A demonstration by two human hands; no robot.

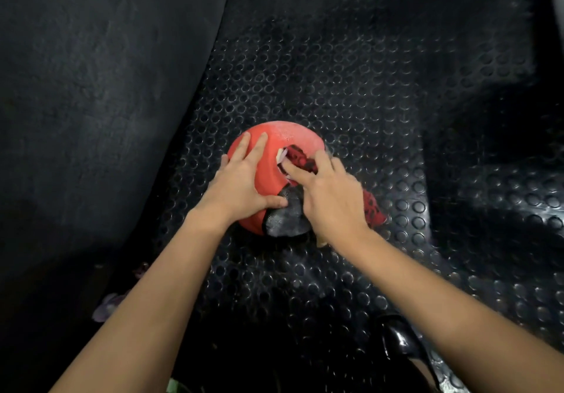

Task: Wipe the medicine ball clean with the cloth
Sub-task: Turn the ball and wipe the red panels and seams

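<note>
So the ball [274, 160] is sitting on the studded mat [335, 87], dead ahead of the person and a bit below both hands, roughly centred between the two forearms. It's round, so no long axis to speak of. What matters is which face is up and which is covered. The far top part looks pale and dusty, and that patch is bare, just beyond the fingertips of both hands. There's also a grey panel on the near side of the ball, tucked between the two wrists.

The cloth [300, 157] is red with dark spots, bunched on the right half of the ball. One end pokes out past the right hand's fingers near the top, the other trails off the ball's right side down toward the mat.

The right hand [328, 192] is on top of that cloth, fingers bent over it and pressing it onto the ball; it looks like it has the cloth gathered under the palm, though I can't see the thumb. The left hand [241, 185] is spread flat on the ball's left side, fingers straight and fanned, thumb reaching across to the edge of the grey panel. It's bracing, not grabbing.

My read: the right hand is the wiping hand and it's already the nearer one to that dusty far patch, so the next stroke probably goes forward and up over the crown, away from the body. The left hand needs to hold firm or the ball will just roll on that mat.
</note>
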